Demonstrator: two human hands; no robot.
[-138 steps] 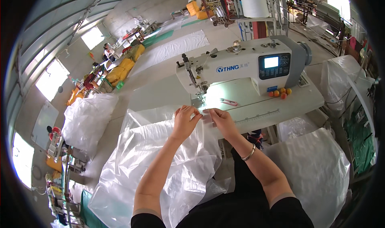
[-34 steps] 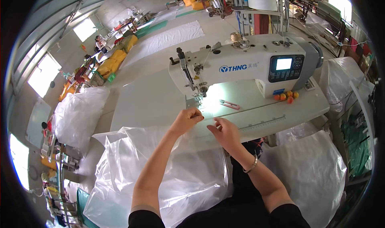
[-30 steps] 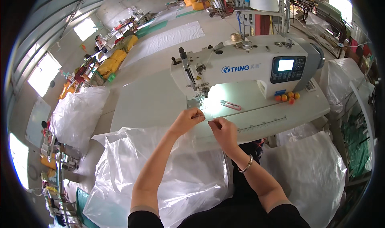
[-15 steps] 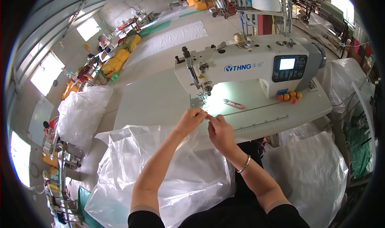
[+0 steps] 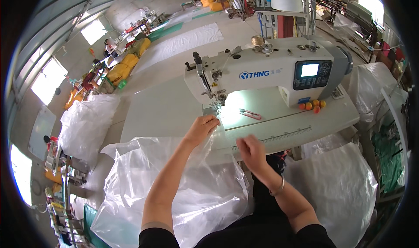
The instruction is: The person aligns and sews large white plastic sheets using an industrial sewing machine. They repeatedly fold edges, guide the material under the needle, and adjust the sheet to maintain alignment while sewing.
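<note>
Clear plastic sheeting (image 5: 192, 191) spills across the lower centre of the frame, heaped over the near edge of the pale table (image 5: 166, 108) and hanging down toward the person's lap. The left hand (image 5: 201, 128) pinches the sheet's top edge just below the needle of the white sewing machine (image 5: 262, 71), fingers closed on the film. The right hand (image 5: 251, 149), blurred, sits a little lower and to the right, near the table's front edge; whether it grips the plastic I cannot tell. Red-handled snips (image 5: 250, 114) lie on the machine bed right of the needle, and small orange fruits (image 5: 310, 105) sit by the machine's base, right of centre. More bulging clear bags stand at lower right (image 5: 340, 187) and at middle left (image 5: 85, 125) of the frame.
</note>
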